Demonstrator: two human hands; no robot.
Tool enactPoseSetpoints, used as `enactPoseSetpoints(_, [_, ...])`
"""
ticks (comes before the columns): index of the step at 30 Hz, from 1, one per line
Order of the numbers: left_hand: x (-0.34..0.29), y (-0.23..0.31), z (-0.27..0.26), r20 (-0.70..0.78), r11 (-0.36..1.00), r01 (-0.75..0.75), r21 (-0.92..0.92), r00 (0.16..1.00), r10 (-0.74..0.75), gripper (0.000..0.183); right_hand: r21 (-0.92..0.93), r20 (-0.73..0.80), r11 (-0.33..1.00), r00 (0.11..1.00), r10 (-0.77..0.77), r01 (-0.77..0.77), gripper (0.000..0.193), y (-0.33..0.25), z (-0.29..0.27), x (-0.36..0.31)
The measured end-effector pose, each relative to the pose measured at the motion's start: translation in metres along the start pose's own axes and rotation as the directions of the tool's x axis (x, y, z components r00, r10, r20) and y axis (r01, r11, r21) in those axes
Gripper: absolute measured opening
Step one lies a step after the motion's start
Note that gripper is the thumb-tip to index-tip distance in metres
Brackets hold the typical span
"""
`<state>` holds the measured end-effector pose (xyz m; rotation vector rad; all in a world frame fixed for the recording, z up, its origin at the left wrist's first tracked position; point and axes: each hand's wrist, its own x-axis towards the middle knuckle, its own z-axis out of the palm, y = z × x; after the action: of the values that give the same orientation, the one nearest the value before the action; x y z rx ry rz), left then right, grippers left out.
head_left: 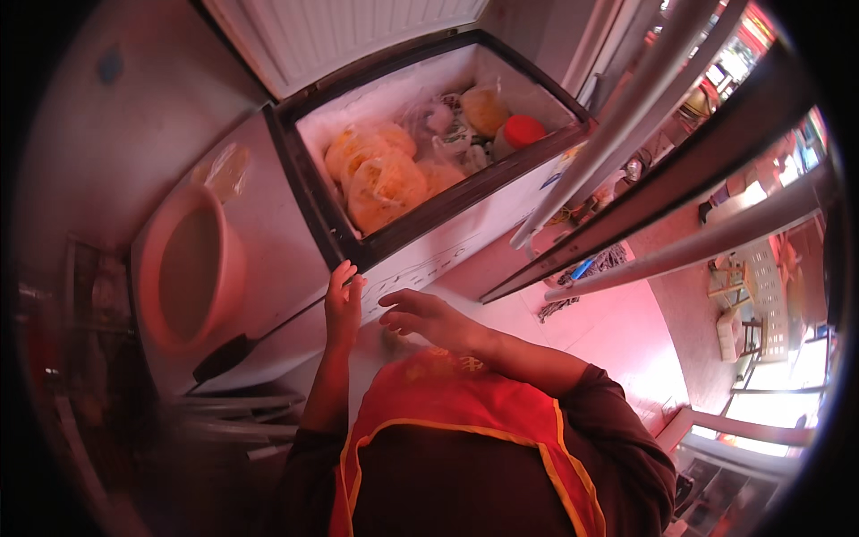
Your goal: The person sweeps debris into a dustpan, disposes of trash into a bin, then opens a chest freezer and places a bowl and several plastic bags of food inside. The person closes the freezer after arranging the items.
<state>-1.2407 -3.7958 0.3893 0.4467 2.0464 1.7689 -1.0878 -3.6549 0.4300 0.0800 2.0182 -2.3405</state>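
A dark top (456, 483) has sleeves (617, 416) that leave the forearms (528, 362) bare. Over it sits a red apron (438, 398) with yellow edging (483, 431), red straps (582, 492) and a yellow marking (458, 361).

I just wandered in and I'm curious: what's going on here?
A person in a red apron stands at an open chest freezer. The left hand is by its near corner, possibly touching; the right hand is in front of it. Neither appears to hold anything. Inside are plastic bags and a red-lidded jar; a round tub stands to the left.
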Motion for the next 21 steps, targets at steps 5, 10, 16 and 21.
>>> enactPoseSetpoints(5, [-0.026, -0.024, -0.066, -0.138, 0.998, 0.062, 0.012, 0.989, -0.06, 0.039, 0.023, 0.098, 0.989, 0.985, 0.144, -0.147, 0.039, 0.005, 0.01, 0.03])
enactPoseSetpoints(10, [-0.033, -0.023, -0.098, -0.23, 0.988, 0.069, -0.135, 0.968, -0.099, 0.038, 0.076, 0.091, 0.948, 0.949, 0.302, -0.309, 0.037, 0.015, 0.006, 0.091])
enactPoseSetpoints(16, [-0.063, -0.069, -0.198, -0.557, 0.919, 0.255, -0.299, 0.735, -0.386, 0.038, 0.232, 0.095, 0.906, 0.936, 0.34, -0.353, 0.036, 0.002, 0.021, 0.178])
enactPoseSetpoints(21, [-0.09, -0.104, -0.333, -0.785, 0.866, -0.047, -0.497, 0.45, -0.426, 0.041, 0.304, 0.056, 0.9, 0.949, 0.31, -0.312, 0.04, -0.007, 0.037, 0.271])
